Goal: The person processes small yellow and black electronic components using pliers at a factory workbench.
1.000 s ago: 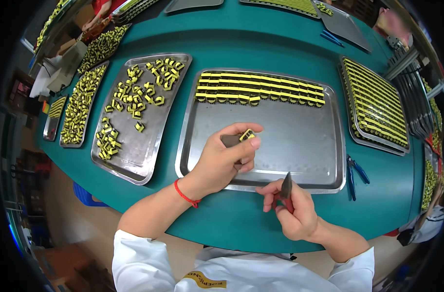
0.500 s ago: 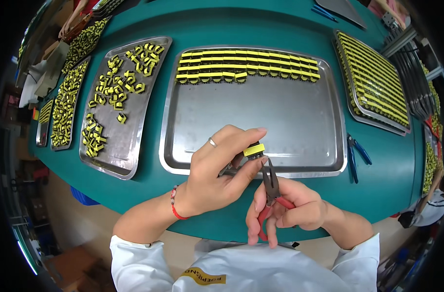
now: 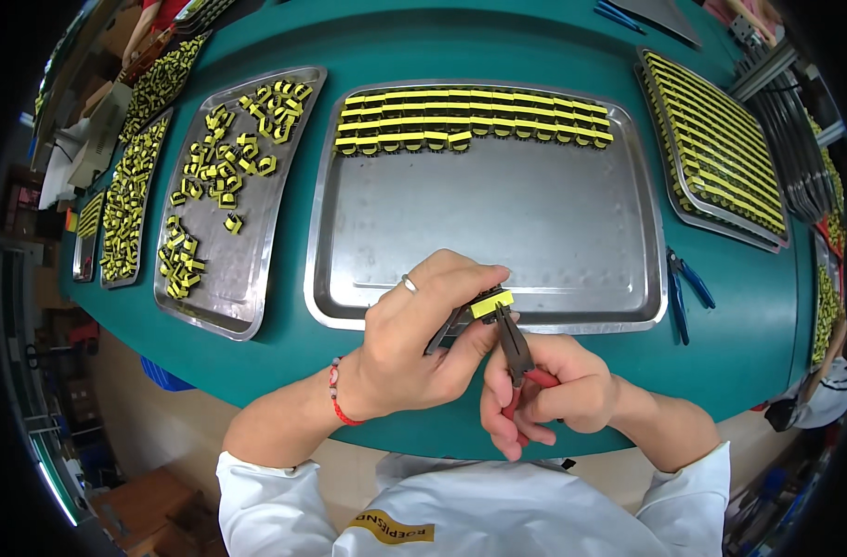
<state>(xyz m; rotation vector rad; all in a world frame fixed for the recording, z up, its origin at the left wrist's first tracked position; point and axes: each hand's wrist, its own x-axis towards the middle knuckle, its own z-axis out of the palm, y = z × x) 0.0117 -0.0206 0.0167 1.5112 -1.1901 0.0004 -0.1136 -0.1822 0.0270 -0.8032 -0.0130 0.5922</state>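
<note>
From my end I count two hands, close together — left hand (image 3: 419, 343) pinching one yellow-black part (image 3: 490, 304) over one tray's (image 3: 488, 223) near edge, right hand (image 3: 572, 388) clamped round one pair of red-handled pliers (image 3: 514, 353), tips at the part.

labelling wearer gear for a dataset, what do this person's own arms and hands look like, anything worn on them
Both hands are ungloved and the forearms bare below loose white sleeves. The left hand has a thin silvery ring on one finger and a red cord bracelet with small beads at the wrist. No jewellery shows on the right hand.
</note>
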